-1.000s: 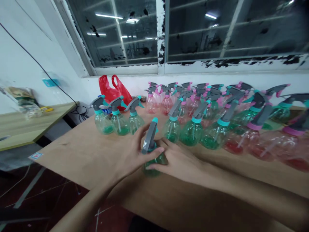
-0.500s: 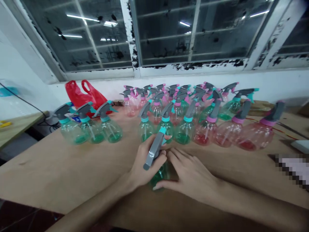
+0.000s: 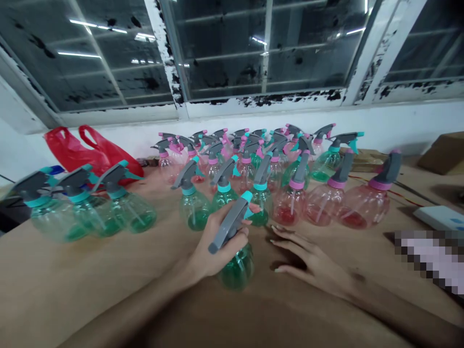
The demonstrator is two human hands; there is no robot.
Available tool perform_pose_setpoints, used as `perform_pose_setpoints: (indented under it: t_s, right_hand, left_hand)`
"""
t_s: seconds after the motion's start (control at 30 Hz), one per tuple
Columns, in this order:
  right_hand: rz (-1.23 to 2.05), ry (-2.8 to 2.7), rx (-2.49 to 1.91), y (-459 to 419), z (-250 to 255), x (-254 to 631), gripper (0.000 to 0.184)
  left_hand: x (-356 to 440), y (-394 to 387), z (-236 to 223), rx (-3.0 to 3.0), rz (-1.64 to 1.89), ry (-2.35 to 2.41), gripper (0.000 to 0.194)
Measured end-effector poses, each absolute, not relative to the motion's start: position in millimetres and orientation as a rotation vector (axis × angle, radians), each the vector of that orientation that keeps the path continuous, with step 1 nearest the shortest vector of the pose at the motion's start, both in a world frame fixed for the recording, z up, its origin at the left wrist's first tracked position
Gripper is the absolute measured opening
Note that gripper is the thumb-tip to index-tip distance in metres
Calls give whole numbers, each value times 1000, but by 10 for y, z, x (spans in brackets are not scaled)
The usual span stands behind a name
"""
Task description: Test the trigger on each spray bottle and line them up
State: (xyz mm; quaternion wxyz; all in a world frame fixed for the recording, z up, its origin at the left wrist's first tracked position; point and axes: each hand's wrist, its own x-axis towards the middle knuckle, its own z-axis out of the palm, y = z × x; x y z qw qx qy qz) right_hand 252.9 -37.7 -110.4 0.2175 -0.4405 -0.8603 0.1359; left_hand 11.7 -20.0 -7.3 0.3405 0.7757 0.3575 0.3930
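My left hand [image 3: 221, 241] is wrapped round the neck of a green spray bottle [image 3: 237, 270] with a grey and turquoise trigger head. The bottle stands upright near the table's front, green liquid inside, its collar hidden by my fingers. To its right, apart from it, my right hand [image 3: 308, 256] is open, fingers spread low over the table with nothing in them. Just beyond both hands runs a row of spray bottles, green ones [image 3: 195, 210] on the left and pink ones [image 3: 324, 205] on the right.
Three more green spray bottles [image 3: 132, 210] stand at the left in front of a red plastic bag [image 3: 97, 154]. Many pink and green bottles crowd the table's back by the wall. At right lie a white box-shaped object [image 3: 440, 217], a blurred-out item [image 3: 431, 256] and a cardboard box [image 3: 444, 153].
My right hand has come off the green bottle and moved right, its fingers opening. My left hand keeps its grip. The whole view has shifted, the background sliding left.
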Motion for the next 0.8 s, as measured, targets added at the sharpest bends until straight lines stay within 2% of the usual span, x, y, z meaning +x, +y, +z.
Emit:
perform_pose_setpoints:
  t_s: [0.2, 0.8]
  right_hand:
    - [408, -2406, -1266, -362, -1137, 2525, 56]
    - [431, -2369, -1305, -383, -1129, 2545, 50]
  left_hand:
    - [138, -155, -20, 2065, 1002, 884, 39]
    - [160, -141, 54, 2055, 984, 932, 36]
